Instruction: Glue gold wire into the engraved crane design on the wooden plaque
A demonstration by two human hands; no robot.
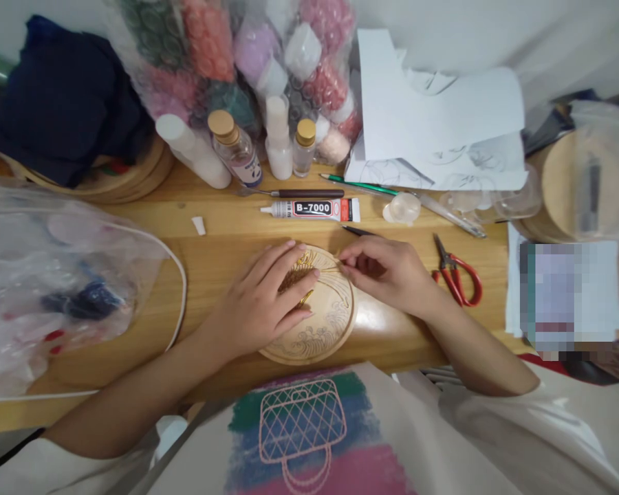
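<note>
Pale-brown wooden table (216, 258) carries it all. Bare L hand (258, 302) lies palm-down over the L/upper side of the disc, its grip open, fingers spread, lifting nothing. Bare R hand (397, 275) is at the disc's upper R edge, its grip closed, thumb + index pinched; can't tell what, if anything, is btwn them. Round, pale wooden disc w/ printed line pattern (309, 347) lies flat nr the table's front edge, btwn both hands. White-black-red glue tube, marked B-7000 (309, 209), is just beyond; red-handled metal pliers (457, 275) are to the R. Thin gold outlining (305, 298) shows btwn L fingers.

To do this fine work well, prob. best: L presses lightly to steady disc, clear of gold; R uses small, slow fingertip moves along the lines.

Hidden: pattern under L hand; R fingertips' contact too small to read. Black pointed tool (358, 231) is partly covered by R hand, so type unclear.
</note>
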